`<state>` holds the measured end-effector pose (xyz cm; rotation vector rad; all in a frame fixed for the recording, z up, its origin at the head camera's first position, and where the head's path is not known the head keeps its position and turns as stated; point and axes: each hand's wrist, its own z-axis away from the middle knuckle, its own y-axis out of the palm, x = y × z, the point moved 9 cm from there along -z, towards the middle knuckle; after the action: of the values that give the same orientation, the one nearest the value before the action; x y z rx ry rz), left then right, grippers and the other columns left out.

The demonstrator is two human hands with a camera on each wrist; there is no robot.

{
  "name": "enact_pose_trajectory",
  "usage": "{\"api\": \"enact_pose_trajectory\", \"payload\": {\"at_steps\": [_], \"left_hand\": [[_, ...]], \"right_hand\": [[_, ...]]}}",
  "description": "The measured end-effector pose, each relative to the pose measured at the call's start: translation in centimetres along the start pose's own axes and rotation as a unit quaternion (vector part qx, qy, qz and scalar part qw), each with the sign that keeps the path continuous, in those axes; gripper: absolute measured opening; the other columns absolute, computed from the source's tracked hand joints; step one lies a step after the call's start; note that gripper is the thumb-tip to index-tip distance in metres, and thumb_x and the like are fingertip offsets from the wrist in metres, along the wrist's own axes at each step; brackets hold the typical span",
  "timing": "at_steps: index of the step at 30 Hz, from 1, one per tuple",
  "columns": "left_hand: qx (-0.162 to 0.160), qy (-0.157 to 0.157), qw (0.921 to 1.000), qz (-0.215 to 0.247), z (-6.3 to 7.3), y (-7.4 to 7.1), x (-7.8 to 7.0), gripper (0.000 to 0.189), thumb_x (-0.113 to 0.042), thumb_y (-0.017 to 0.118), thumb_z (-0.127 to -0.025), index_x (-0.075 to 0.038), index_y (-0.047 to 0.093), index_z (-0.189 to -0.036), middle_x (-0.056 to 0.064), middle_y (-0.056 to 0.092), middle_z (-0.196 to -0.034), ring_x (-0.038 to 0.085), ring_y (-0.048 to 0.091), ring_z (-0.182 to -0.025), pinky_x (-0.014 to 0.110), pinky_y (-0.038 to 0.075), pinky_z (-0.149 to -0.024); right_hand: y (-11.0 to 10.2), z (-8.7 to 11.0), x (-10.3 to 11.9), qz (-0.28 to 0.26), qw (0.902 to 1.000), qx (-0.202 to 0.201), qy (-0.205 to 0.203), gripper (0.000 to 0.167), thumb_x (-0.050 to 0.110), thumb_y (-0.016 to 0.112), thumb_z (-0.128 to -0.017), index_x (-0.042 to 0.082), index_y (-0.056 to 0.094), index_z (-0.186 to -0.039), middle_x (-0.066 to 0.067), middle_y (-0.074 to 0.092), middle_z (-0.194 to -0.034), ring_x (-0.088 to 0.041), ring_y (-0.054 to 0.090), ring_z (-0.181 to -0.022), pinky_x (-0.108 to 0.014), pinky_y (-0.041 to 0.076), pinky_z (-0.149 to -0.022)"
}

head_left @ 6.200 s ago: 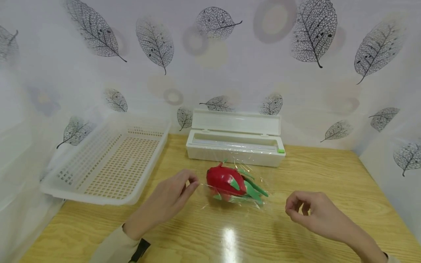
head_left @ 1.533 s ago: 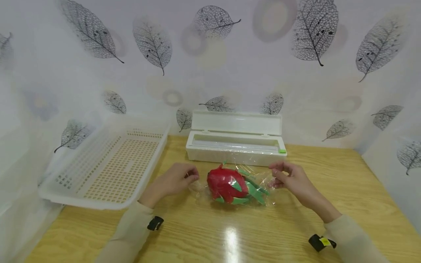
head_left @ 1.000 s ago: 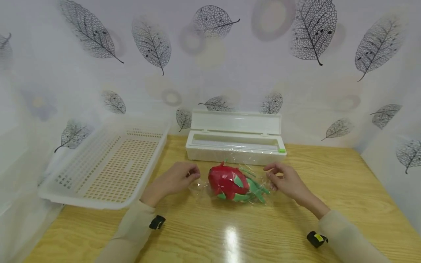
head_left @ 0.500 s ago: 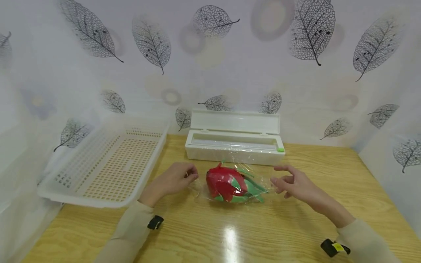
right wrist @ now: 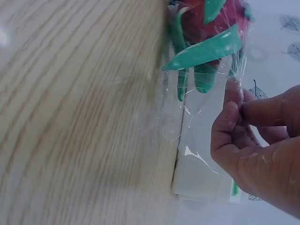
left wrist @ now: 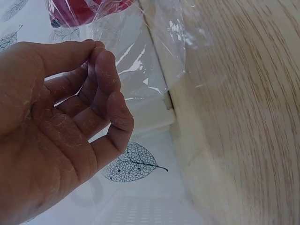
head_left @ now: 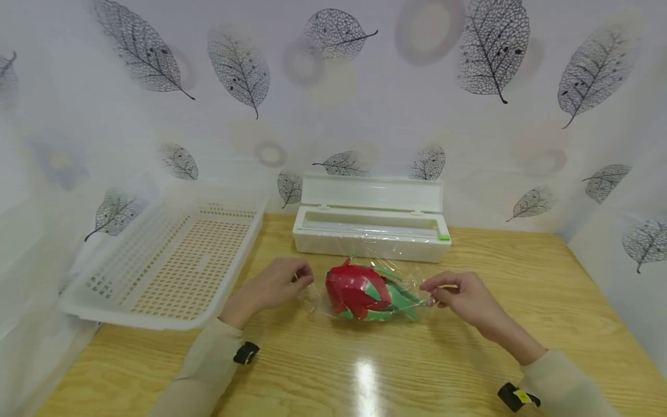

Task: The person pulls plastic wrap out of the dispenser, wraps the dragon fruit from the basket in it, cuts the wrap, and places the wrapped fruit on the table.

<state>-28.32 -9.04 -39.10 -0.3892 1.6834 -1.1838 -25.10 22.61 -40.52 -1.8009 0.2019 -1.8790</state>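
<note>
A red dragon fruit (head_left: pixel 350 288) with green leafy tips lies on the table, loosely covered by clear plastic wrap (head_left: pixel 315 302). Left of the fruit, my left hand (head_left: pixel 273 285) pinches the edge of the wrap between thumb and index finger; in the left wrist view the film (left wrist: pixel 161 51) spreads past the fingertips. My right hand (head_left: pixel 471 298) pinches gathered wrap beside the green tips. The right wrist view shows the film drawn into creases at those fingertips (right wrist: pixel 234 91), close to the green tips (right wrist: pixel 204 49). Neither hand grips the fruit itself.
Behind the fruit stands a white wrap dispenser (head_left: pixel 372 246), lid raised, a roll inside and a green slider at its right end. A white perforated basket (head_left: pixel 203 318) sits at the left. Leaf-patterned cloth (head_left: pixel 365 116) borders the wooden table (head_left: pixel 427 370).
The wrap's front part now lies over the fruit, and the right hand has come in from the right. Half a second ago its fingers were spread; now they pinch the wrap. The left hand stays put.
</note>
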Motion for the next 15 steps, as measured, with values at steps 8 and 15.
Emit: {"api": "enact_pose_trajectory", "payload": {"at_steps": [8,15], "left_hand": [[0.001,0.002,1.0000,0.000,0.0,0.2,0.1,0.007,-0.014,0.063,-0.100,-0.011,0.069,-0.098,-0.001,0.070,-0.091,0.008,0.061,-0.083,0.025,0.053,-0.075],[0.002,0.009,0.9999,-0.014,-0.2,0.4,0.0,0.007,-0.014,0.063,-0.100,-0.011,0.069,-0.098,-0.001,0.071,-0.092,0.010,0.063,-0.086,0.029,0.055,-0.080]], "right_hand": [[1.3,0.1,0.2,0.093,0.9956,-0.007,-0.004,0.023,-0.003,0.059,-0.096,-0.002,0.075,-0.111,-0.022,0.067,-0.120,-0.013,0.067,-0.075,-0.026,0.056,-0.061],[2.1,-0.3,0.4,0.145,0.9894,0.002,-0.007,0.023,0.001,0.060,-0.096,-0.002,0.075,-0.113,-0.021,0.069,-0.118,-0.016,0.068,-0.072,-0.023,0.048,-0.053]]}}
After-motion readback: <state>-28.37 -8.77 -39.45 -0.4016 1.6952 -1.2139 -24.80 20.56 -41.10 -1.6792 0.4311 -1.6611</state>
